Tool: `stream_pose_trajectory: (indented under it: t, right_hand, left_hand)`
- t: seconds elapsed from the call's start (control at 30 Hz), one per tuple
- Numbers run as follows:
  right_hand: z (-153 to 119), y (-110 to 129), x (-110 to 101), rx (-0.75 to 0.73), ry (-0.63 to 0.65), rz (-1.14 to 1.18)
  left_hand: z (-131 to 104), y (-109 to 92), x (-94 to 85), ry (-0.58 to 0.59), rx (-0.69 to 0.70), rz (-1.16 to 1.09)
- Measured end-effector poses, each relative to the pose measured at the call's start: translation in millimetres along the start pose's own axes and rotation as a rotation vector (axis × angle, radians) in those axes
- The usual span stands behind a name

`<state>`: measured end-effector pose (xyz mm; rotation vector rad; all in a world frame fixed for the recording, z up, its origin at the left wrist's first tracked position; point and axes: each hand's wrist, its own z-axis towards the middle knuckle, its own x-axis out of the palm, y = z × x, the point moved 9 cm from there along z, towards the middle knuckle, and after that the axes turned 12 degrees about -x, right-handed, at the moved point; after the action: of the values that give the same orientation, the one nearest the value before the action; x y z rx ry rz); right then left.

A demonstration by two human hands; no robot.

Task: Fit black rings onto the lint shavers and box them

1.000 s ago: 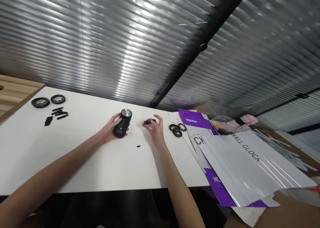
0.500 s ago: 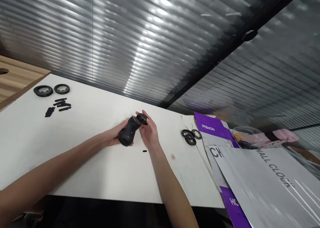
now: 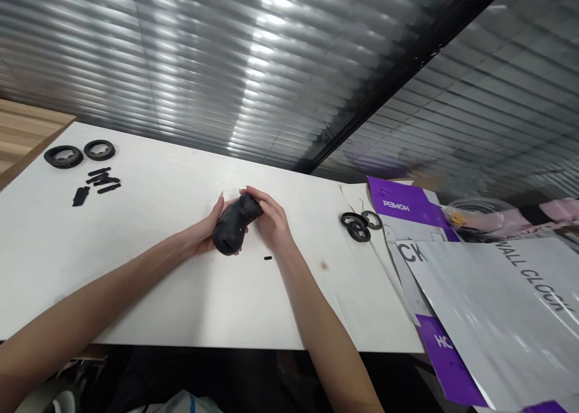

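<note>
My left hand (image 3: pixel 203 231) is wrapped round a black, rounded device body (image 3: pixel 228 231) with a narrower end, held tilted above the white table. At that narrow end, the fingers of my right hand (image 3: pixel 275 225) are closed on a black ring (image 3: pixel 250 205). The ring now sits against the end of the body; whether it is fully seated I cannot tell. A small black piece (image 3: pixel 268 258) lies on the table just below my right hand.
Black rings (image 3: pixel 99 156) and several flat black strips (image 3: pixel 108 189) lie at the table's left. More black rings (image 3: pixel 364 235) rest on the right, beside purple-and-white packaging (image 3: pixel 393 199) and a white wall-clock sheet (image 3: pixel 479 298). A corrugated metal wall (image 3: pixel 194 69) stands behind.
The black ring in my right hand has come from beside the narrow end to lie over it. My right fingers have closed in round that end. The view has shifted slightly.
</note>
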<state>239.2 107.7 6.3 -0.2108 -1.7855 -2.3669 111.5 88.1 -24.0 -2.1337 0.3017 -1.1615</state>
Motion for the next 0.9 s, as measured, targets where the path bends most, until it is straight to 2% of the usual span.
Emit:
stream_pose_trajectory:
  t: [0.17,0.27,0.43,0.57,0.67,0.77,0.9]
  right_hand:
    - [-1.2,9.4,1.0,-0.039,-0.059,-0.101]
    - [-1.8,11.8,2.0,-0.028,-0.051,-0.151]
    - [-3.3,12.6,4.8,0.033,-0.028,-0.162]
    - [-8.2,10.3,7.8,0.142,-0.041,-0.147]
    - [-10.6,9.0,9.3,0.166,-0.057,-0.196]
    - [-9.0,8.5,11.1,0.125,-0.065,-0.226]
    - [-5.0,18.6,13.1,-0.011,-0.06,-0.266]
  left_hand:
    - [-2.3,2.5,-4.1,-0.071,0.055,0.122]
    - [-4.1,3.1,-4.9,-0.103,0.076,0.235]
    - [-8.0,-6.7,8.6,-0.055,0.201,0.416]
    - [-11.5,-12.0,13.0,-0.136,0.292,0.463]
    - [-13.4,-10.0,19.3,-0.153,0.315,0.47]
    - [-14.3,-7.5,23.7,-0.154,0.311,0.498]
    - [-15.2,-11.9,16.8,-0.22,0.343,0.522]
